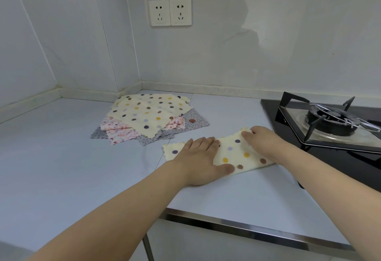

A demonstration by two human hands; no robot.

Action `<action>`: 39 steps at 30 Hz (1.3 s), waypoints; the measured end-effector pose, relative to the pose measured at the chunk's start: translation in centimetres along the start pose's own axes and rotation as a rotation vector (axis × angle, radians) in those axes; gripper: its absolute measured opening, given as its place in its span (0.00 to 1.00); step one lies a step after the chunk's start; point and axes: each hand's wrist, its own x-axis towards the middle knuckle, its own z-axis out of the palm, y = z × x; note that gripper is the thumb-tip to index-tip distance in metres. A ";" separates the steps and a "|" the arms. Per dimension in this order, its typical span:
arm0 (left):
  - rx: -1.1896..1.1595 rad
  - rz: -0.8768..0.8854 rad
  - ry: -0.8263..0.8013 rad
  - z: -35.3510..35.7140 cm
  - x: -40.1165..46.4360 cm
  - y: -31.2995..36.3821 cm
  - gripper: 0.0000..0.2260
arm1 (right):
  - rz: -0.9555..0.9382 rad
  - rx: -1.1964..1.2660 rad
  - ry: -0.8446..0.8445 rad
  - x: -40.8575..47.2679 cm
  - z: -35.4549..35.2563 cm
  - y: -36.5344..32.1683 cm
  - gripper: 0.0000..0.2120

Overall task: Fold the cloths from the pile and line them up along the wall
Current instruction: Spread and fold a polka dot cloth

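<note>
My left hand (201, 157) lies flat, fingers straight, pressing the folded dotted cloth (233, 153) at counter centre. My right hand (261, 139) curls its fingers over the cloth's 1 o'clock corner. The hob (321, 120) crowds the 3 o'clock side. The pile (148, 116) sits at 11 o'clock, near the wall (206, 59).

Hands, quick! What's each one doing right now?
Left hand: open, pressing flat on the dotted cloth.
Right hand: fingers curled, pinching the cloth's far edge.
</note>
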 end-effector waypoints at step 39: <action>0.008 -0.020 0.106 1.2 0.2 -0.1 0.38 | -0.229 -0.516 0.442 0.3 1.7 -0.3 0.15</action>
